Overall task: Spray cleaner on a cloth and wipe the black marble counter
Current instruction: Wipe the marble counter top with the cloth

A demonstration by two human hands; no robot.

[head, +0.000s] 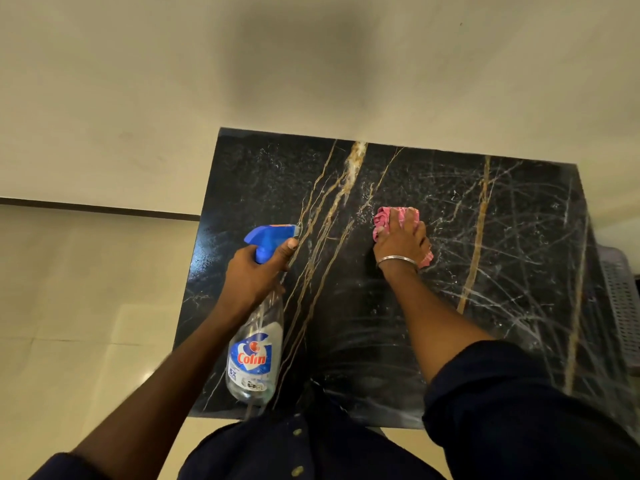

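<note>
The black marble counter [363, 323] with gold and white veins fills the middle of the view. My left hand [254, 271] grips the neck of a clear spray bottle [254, 362] with a blue trigger head, held over the counter's left part, nozzle pointing right. My right hand [401, 240] presses flat on a crumpled pink cloth [382, 220] on the counter, right of centre. A metal bangle sits on that wrist. Fine white droplets speckle the marble near the cloth.
A cream wall [311, 64] rises behind the counter's far edge. Pale floor tiles [86, 306] lie to the left, below a dark skirting line. A grey slotted plastic basket [620, 292] stands at the counter's right side.
</note>
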